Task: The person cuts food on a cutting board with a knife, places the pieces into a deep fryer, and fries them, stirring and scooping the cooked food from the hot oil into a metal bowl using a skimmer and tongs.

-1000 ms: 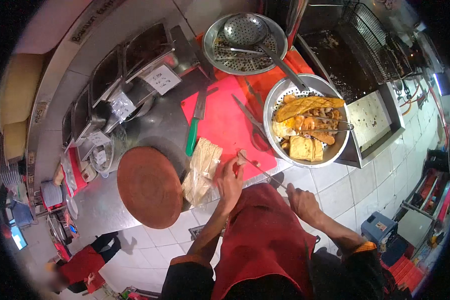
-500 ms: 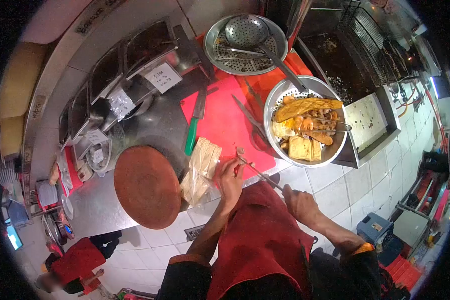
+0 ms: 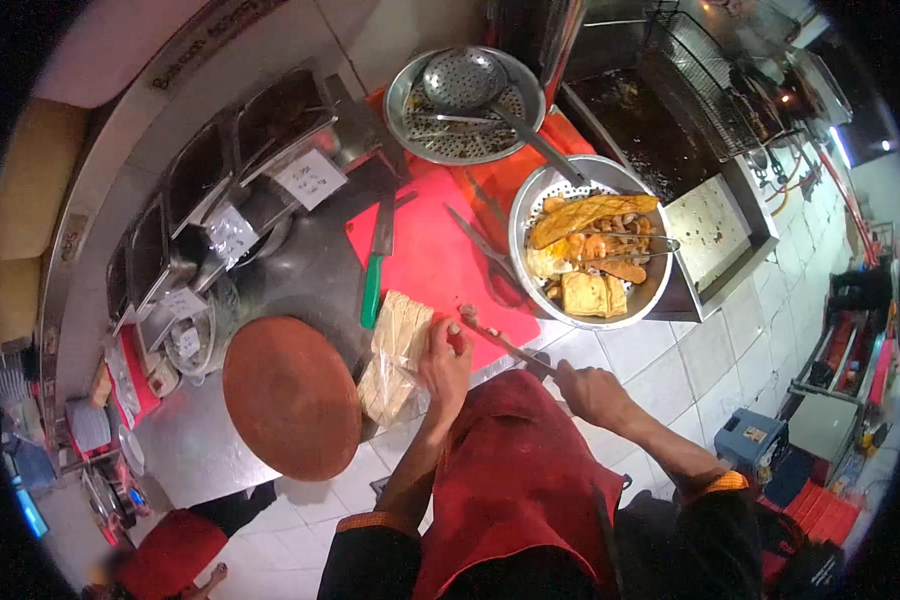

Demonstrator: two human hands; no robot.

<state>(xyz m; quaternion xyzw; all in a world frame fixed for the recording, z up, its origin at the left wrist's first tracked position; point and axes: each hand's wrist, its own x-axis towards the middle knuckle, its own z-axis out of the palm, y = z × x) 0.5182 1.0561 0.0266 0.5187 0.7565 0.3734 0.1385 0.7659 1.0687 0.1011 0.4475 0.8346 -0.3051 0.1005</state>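
Observation:
My right hand is wrapped round the handle of a knife, whose blade lies over the lower edge of the pink cutting board. At the blade's tip is a small brownish piece of food. Just left of that piece, my left hand has its fingers curled; anything between them is too small to tell. Beside it a clear bag with pale sliced blocks overlaps the board's edge. A green-handled knife and scissors rest on the board.
A perforated bowl holds fried food and tongs. Behind it stands another perforated bowl with a skimmer. A fryer is at the back right, a round brown board at left. A person in red is at lower left.
The view has shifted slightly, so the bowls and board appear further left. My left hand has drawn back a little from the small piece at the knife's tip.

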